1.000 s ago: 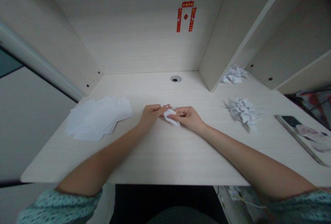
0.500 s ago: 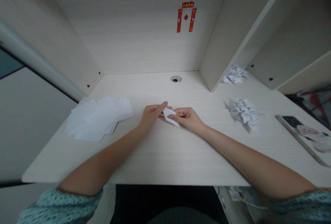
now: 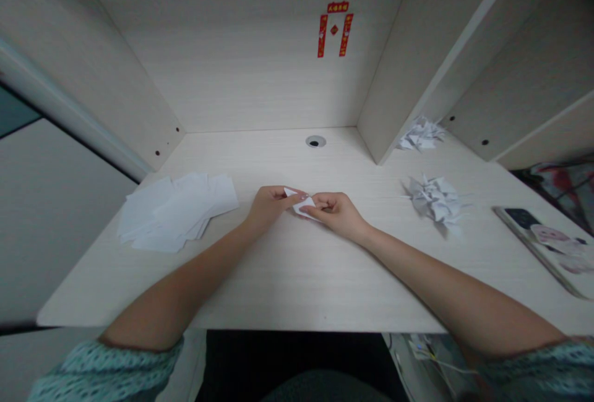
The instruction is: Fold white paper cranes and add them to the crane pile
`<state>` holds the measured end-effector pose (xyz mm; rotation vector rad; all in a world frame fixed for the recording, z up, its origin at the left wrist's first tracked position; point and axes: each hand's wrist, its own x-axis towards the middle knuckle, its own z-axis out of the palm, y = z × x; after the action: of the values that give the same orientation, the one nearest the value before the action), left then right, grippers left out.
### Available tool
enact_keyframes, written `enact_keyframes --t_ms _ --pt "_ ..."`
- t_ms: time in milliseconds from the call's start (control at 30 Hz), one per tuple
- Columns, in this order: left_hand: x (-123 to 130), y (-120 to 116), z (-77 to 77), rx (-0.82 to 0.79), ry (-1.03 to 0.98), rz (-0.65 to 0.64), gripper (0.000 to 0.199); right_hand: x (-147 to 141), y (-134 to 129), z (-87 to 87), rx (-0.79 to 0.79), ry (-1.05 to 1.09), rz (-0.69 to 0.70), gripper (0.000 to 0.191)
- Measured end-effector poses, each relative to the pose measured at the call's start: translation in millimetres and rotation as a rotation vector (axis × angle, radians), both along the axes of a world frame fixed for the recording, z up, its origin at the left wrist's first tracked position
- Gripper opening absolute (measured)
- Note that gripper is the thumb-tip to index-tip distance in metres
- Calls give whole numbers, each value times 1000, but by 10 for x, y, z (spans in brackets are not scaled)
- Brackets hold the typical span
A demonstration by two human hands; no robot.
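A small folded white paper [image 3: 301,205] is held between both hands just above the middle of the desk. My left hand [image 3: 275,205] pinches its left side, the thumb lying across the top. On the right, my right hand [image 3: 335,211] grips the lower right part between thumb and curled fingers. The fingers hide part of the folds. A spread stack of white sheets [image 3: 174,210] lies to the left of my left hand. Beyond my right hand rests a pile of folded, spiky white papers [image 3: 436,199].
Another pile of folded papers [image 3: 422,133] sits behind the upright divider [image 3: 408,62]. A phone-like object in a printed case [image 3: 552,247] lies at the right of the desk [image 3: 297,284]. A cable hole [image 3: 316,141] is near the back panel.
My left thumb has come down and right, now over the paper. The paper has turned in the fingers, its pointed corner now to the upper left. My right hand has barely moved.
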<state>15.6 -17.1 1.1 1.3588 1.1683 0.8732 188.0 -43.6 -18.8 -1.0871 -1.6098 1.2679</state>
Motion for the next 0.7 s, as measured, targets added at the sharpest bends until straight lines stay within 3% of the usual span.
enact_keyframes --t_ms 433,700 --pt "-49 57 -44 -111 -129 -21 48 37 69 -27 -54 55 35 28" --pt "-76 84 -21 -92 -116 147 49 44 101 -56 -111 108 -40 33"
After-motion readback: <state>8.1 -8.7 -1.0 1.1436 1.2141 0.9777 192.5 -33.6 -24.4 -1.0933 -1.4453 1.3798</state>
